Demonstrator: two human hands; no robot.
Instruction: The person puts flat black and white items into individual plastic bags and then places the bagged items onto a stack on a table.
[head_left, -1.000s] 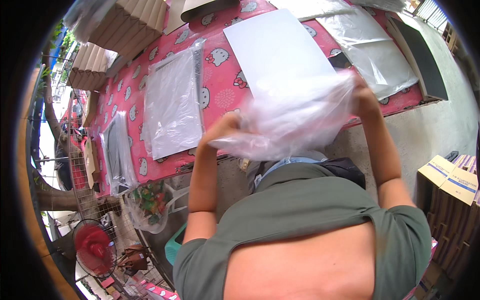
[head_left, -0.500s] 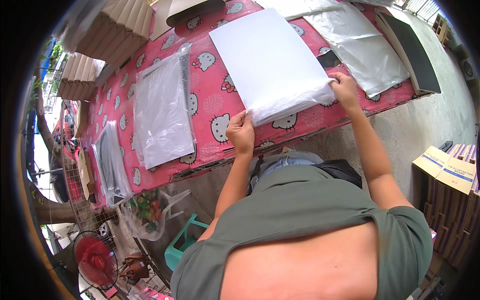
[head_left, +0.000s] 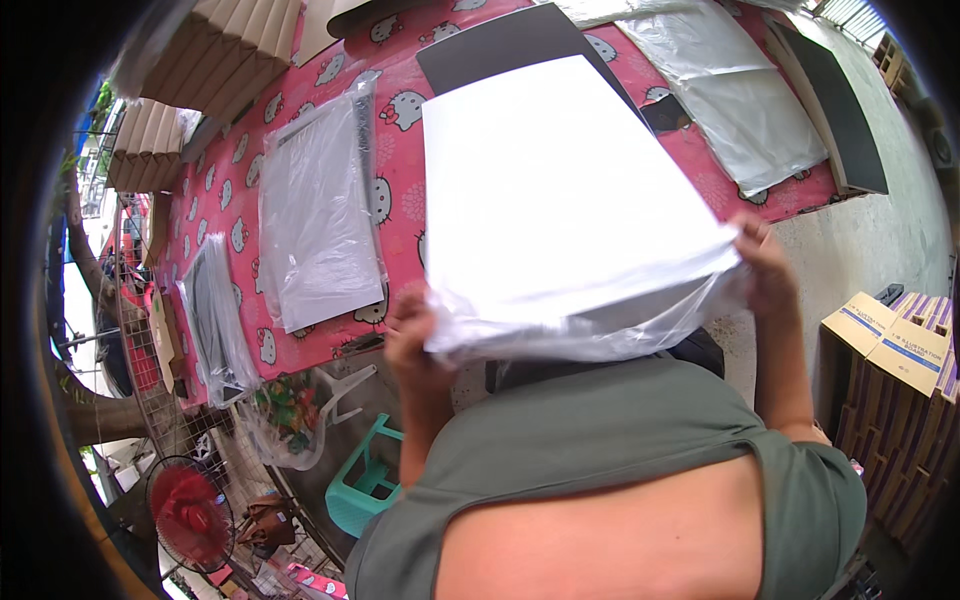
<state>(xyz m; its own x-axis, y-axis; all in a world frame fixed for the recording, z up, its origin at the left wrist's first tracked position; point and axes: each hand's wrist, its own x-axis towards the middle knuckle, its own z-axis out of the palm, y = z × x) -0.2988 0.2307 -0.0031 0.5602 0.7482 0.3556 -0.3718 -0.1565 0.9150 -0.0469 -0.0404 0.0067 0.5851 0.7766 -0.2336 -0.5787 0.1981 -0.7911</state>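
Observation:
A large white board [head_left: 550,190] is tilted up toward me, its near edge wrapped in a clear plastic bag [head_left: 590,325]. My left hand [head_left: 408,325] grips the bag's left corner at the board's near edge. My right hand [head_left: 762,262] grips the bag's right corner. The board's far end rests over a black board [head_left: 500,45] on the pink patterned table [head_left: 400,170].
Bagged white sheets [head_left: 320,215] lie on the table to the left, and silvery bagged sheets [head_left: 740,100] to the right. A dark panel [head_left: 840,110] sits at the right edge. Cardboard stacks [head_left: 230,55] at top left, boxes [head_left: 900,345] right, a green stool [head_left: 365,485] and a red fan [head_left: 190,515] below.
The white board has been lifted off the table and drawn toward me, and the plastic bag now covers its near edge. Both hands moved closer to my body.

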